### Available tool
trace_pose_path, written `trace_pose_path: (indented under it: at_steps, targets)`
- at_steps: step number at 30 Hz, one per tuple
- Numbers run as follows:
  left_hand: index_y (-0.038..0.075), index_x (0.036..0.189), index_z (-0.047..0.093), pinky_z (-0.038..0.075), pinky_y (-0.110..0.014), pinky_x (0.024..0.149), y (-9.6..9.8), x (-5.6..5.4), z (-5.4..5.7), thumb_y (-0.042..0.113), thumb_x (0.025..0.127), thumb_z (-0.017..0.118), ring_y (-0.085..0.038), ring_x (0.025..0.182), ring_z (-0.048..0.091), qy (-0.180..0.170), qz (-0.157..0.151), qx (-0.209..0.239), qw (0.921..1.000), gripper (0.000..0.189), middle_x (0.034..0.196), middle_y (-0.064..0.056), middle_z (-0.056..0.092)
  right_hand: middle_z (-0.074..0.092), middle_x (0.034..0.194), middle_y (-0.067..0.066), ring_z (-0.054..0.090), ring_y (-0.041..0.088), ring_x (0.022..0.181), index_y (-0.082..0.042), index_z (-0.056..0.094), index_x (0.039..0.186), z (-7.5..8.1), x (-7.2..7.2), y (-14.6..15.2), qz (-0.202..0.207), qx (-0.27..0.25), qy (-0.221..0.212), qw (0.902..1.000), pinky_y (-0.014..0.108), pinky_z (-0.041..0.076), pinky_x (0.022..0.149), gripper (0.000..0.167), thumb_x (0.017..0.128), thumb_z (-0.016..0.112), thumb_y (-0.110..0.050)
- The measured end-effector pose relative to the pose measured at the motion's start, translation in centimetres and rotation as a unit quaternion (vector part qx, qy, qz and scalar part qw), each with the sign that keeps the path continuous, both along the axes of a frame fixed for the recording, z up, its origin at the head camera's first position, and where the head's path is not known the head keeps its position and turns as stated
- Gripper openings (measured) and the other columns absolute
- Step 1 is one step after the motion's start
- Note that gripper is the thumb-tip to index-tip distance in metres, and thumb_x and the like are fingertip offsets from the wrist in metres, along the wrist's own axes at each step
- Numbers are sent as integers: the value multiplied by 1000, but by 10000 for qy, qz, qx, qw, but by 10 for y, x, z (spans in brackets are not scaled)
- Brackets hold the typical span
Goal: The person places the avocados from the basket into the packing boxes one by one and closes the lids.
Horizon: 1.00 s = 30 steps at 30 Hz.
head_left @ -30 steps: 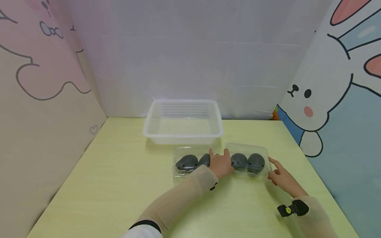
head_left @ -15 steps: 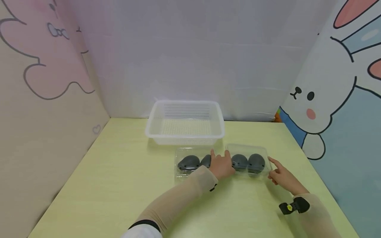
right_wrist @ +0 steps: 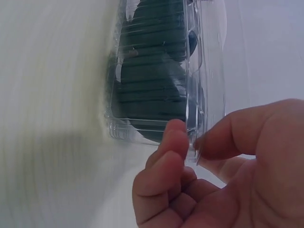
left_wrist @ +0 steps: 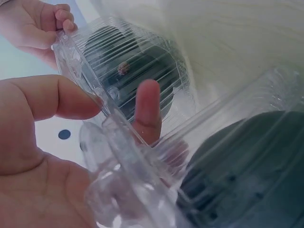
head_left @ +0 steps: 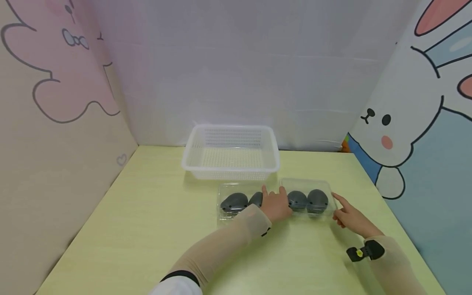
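Two clear plastic clamshell boxes lie side by side on the table, each with two dark, rounded fruits that look like avocados. My left hand [head_left: 275, 205] reaches between them and pinches the near left rim of the right clamshell box [head_left: 305, 184]. In the left wrist view its thumb [left_wrist: 78, 102] lies against that rim, with a finger upright beyond it. At the opposite end, my right hand [head_left: 352, 220] pinches the rim between thumb and fingers. The left clamshell box [head_left: 223, 189] has its right part hidden behind my left hand and sleeve. An avocado [head_left: 317, 201] shows through the right box's lid.
A white perforated plastic basket [head_left: 230, 168] stands right behind the left box, near the back wall. Printed cartoon panels [head_left: 402, 135] border the pale yellow table [head_left: 155, 221] on both sides.
The head view has shifted slightly, moving the scene a little to the right in the picture. Both hands keep their hold on the right box, which stays where it was.
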<state>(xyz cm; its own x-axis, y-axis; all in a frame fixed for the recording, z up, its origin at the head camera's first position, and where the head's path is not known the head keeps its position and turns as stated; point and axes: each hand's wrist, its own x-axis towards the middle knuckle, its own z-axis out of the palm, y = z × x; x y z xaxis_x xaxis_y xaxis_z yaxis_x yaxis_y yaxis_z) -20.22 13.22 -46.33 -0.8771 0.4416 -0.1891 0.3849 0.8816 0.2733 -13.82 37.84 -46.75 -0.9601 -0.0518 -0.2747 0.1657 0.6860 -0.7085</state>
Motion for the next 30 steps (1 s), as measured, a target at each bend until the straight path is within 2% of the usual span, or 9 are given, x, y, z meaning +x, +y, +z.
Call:
trace_pose_path:
  at_steps: [4, 6, 8, 11, 13, 17, 22, 26, 30]
  targets:
    - [8, 148, 34, 12, -53, 115, 0, -1, 1, 38, 91, 64, -26, 123, 51, 165, 54, 28, 9998, 71, 88, -2, 68, 62, 90, 14, 54, 24, 73, 0, 3, 154, 1, -3, 0, 11, 32, 3, 10000, 37, 46, 66, 65, 100, 38, -10]
    - [8, 146, 37, 17, -52, 114, -1, -1, 1, 37, 90, 65, -28, 126, 47, 365, 28, 75, 9993, 68, 103, -5, 68, 64, 92, 14, 56, 24, 74, 1, 4, 154, 1, -2, 1, 18, 56, 28, 10000, 36, 47, 67, 65, 100, 39, -9]
    - [8, 143, 40, 22, -49, 113, -2, -1, 0, 35, 90, 64, -29, 126, 46, 595, -43, 158, 9981, 65, 111, -6, 65, 65, 95, 16, 59, 24, 77, 2, 4, 153, 1, -1, 1, 35, 74, 53, 10000, 36, 49, 68, 66, 100, 40, -9]
    - [8, 138, 44, 29, -42, 109, -9, -2, 0, 33, 89, 62, -29, 122, 47, 991, -226, 308, 9943, 58, 120, -9, 60, 66, 103, 22, 63, 26, 85, 3, 2, 153, 4, 2, 2, 33, 104, 29, 9999, 40, 53, 73, 69, 99, 43, -12]
    - [7, 136, 47, 31, -40, 107, -19, -2, 1, 32, 90, 61, -28, 119, 48, 1241, -370, 469, 9905, 54, 119, -10, 60, 64, 109, 26, 65, 29, 89, 3, 1, 153, 7, 3, 3, 30, 157, -24, 9999, 43, 53, 76, 71, 100, 45, -14]
    - [7, 133, 53, 36, -39, 103, -47, -3, 10, 34, 94, 57, -28, 116, 51, 1634, -522, 761, 9822, 47, 118, -11, 62, 59, 118, 33, 66, 34, 94, 4, 2, 153, 14, 2, 4, 77, 493, -55, 9987, 49, 52, 80, 73, 101, 47, -22]
    - [9, 134, 55, 42, -42, 98, -89, -9, 24, 37, 96, 57, -30, 116, 54, 1983, -390, 1142, 9727, 48, 121, -12, 64, 48, 129, 39, 61, 44, 103, 7, 6, 151, 26, -4, 8, 294, 1049, 238, 9938, 54, 49, 81, 79, 101, 46, -38]
    - [8, 137, 53, 38, -46, 101, -122, -12, 33, 35, 94, 59, -33, 119, 52, 2265, -112, 1525, 9619, 50, 123, -14, 63, 41, 135, 40, 48, 54, 117, 8, 10, 151, 29, -3, 11, 351, 1329, 637, 9885, 60, 45, 86, 80, 100, 48, -40]
    - [8, 136, 54, 30, -51, 107, -156, -16, 36, 29, 92, 63, -35, 123, 50, 2552, 21, 1687, 9520, 49, 123, -15, 62, 32, 142, 39, 35, 57, 125, 6, 13, 152, 21, -2, 15, 326, 1520, 1008, 9827, 68, 34, 92, 77, 100, 52, -36]
